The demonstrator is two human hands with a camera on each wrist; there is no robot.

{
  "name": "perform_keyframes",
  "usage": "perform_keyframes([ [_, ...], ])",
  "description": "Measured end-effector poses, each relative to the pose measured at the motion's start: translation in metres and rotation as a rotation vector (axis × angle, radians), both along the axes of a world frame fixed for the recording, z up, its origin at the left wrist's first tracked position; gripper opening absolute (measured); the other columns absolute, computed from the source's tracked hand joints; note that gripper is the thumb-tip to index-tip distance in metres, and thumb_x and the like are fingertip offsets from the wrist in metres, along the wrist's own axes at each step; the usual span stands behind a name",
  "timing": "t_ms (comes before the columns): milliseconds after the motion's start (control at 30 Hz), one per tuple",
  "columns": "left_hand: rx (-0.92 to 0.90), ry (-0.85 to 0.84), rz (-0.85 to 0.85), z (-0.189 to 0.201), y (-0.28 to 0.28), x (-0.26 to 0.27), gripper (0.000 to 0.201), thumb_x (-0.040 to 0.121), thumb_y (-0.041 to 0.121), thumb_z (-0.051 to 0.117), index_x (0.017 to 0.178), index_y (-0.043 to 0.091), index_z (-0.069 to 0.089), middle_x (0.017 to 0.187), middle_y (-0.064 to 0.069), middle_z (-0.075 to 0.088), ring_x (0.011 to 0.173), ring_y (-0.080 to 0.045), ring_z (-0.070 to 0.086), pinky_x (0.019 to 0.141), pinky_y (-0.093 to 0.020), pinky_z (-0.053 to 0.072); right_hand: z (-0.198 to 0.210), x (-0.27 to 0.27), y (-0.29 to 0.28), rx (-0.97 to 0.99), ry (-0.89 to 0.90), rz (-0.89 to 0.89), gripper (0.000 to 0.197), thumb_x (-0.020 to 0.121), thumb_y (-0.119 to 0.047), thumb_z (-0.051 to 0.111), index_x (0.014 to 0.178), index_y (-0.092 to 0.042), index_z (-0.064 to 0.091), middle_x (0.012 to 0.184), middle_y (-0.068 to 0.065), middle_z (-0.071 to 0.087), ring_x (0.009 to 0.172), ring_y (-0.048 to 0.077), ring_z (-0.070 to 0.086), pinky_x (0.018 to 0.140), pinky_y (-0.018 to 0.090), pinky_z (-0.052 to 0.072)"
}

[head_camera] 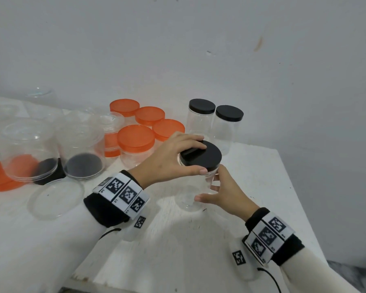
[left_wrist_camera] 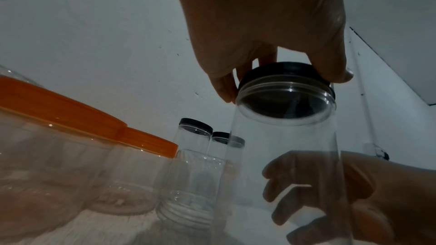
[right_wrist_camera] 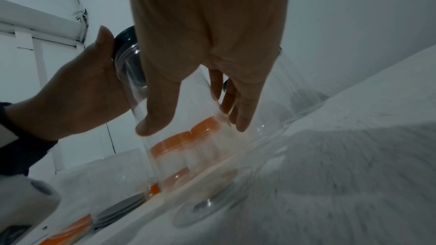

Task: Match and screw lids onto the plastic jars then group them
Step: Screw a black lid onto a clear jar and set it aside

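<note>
A tall clear jar stands near the middle of the white table. A black lid sits on its mouth. My left hand reaches over from the left and grips the lid's rim with curled fingers and thumb. My right hand holds the jar's body from the right, thumb in front. In the left wrist view the left hand clasps the black lid atop the jar. In the right wrist view the right hand wraps the jar.
Two clear jars with black lids stand together at the back. Several orange-lidded jars cluster left of them. Big open clear jars, a loose orange lid, black lids and a clear lid lie at left.
</note>
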State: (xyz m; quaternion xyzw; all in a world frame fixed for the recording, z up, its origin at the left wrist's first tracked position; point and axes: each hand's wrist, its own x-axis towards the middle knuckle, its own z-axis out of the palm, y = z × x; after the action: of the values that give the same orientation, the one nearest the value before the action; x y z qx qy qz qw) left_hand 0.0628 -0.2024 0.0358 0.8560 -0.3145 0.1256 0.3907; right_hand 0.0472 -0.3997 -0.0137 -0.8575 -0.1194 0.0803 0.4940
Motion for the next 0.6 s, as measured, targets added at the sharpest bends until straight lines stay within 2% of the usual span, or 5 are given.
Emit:
perform_keyframes([
  [167,-0.099,0.11,0.019,-0.011,0.001,-0.006,0.089,0.059,0.061,0.069,0.137,0.035,0.035,0.143,0.014,0.035,0.13,-0.001,0.03,0.103,-0.01,0.023,0.039,0.004,-0.018,-0.209,-0.038,0.131,0.091,0.059,-0.04,0.081,0.131,-0.029,0.028,0.128,-0.007,0.028,0.119,0.011,0.039,0.096,0.024,0.039],
  [300,-0.282,0.322,0.044,-0.03,-0.005,-0.012,0.112,0.05,0.057,0.077,0.142,0.034,0.018,0.145,0.015,0.03,0.133,-0.002,0.031,0.109,-0.022,0.027,0.102,0.007,-0.019,-0.205,-0.189,0.119,0.097,0.055,-0.049,0.069,0.139,-0.023,0.028,0.131,-0.006,0.032,0.116,0.009,0.043,0.095,0.023,0.039],
  [367,-0.366,0.396,0.042,-0.037,-0.011,-0.015,0.114,0.049,0.053,0.079,0.143,0.029,0.019,0.145,0.011,0.034,0.133,-0.006,0.034,0.111,-0.03,0.029,0.123,0.009,-0.011,-0.281,-0.204,0.18,0.092,0.062,-0.049,0.069,0.141,-0.026,0.028,0.134,-0.008,0.036,0.116,0.007,0.045,0.096,0.025,0.04],
  [467,-0.48,0.432,0.024,-0.04,-0.02,-0.018,0.1,0.05,0.045,0.082,0.136,0.032,0.032,0.135,0.011,0.045,0.126,-0.003,0.042,0.108,-0.032,0.035,0.136,0.014,0.007,-0.588,-0.234,0.345,0.093,0.072,-0.047,0.072,0.146,-0.029,0.02,0.145,-0.008,0.031,0.125,0.008,0.038,0.098,0.022,0.033],
  [600,-0.528,0.465,0.043,-0.04,-0.021,-0.014,0.095,0.05,0.04,0.084,0.133,0.023,0.04,0.128,0.006,0.054,0.12,-0.006,0.05,0.107,-0.039,0.039,0.139,0.02,0.028,-0.918,-0.315,0.438,0.091,0.072,-0.059,0.068,0.145,-0.031,0.021,0.139,-0.006,0.039,0.123,0.015,0.043,0.098,0.032,0.04],
])
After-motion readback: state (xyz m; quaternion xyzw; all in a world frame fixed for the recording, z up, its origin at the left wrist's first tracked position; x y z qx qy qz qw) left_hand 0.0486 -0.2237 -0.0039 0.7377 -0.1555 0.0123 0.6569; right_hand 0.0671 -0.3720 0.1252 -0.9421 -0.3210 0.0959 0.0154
